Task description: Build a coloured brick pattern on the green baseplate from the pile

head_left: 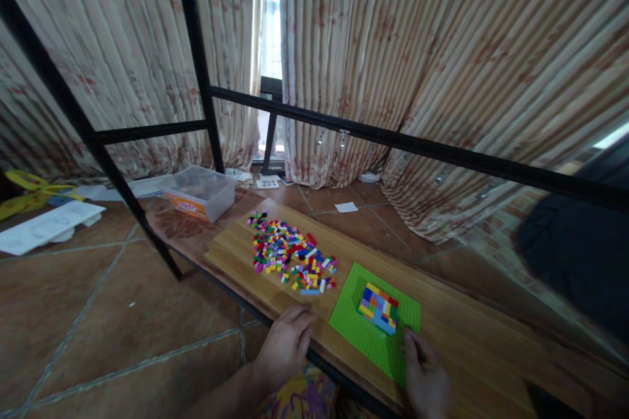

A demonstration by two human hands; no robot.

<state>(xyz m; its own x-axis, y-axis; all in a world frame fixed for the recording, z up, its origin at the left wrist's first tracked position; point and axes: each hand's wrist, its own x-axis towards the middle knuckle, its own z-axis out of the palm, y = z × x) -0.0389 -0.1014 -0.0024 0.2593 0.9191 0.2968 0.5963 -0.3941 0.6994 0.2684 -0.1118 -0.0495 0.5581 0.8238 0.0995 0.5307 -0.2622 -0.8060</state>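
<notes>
Yellow patterned fabric (305,393) shows at the bottom edge, close to the left hand (289,342), which rests loosely curled at the near edge of the wooden surface (228,247); whether it grasps anything, I cannot tell. The right hand (424,370) is at the right side of a green studded baseplate (354,339), fingers bent toward the thumb, and whether a piece sits between them cannot be made out. On the baseplate stands a compact block build (378,308) of blue, yellow, red, orange and white bricks. Beyond the left hand, loose bricks (289,250) spread over the surface in many colours (a light blue one lies on the near fringe).

At the far left end, on a reddish-brown marbled section (181,234), stands a see-through plastic box (219,195). Its contents cannot be told from here. An orange label (185,205) on its near side bears pale marks, too blurred to read. On the tiled floor behind it lies a printed card (268,182), its dark print also illegible, and farther right a white paper (346,207), near the patterned curtains (339,46).
</notes>
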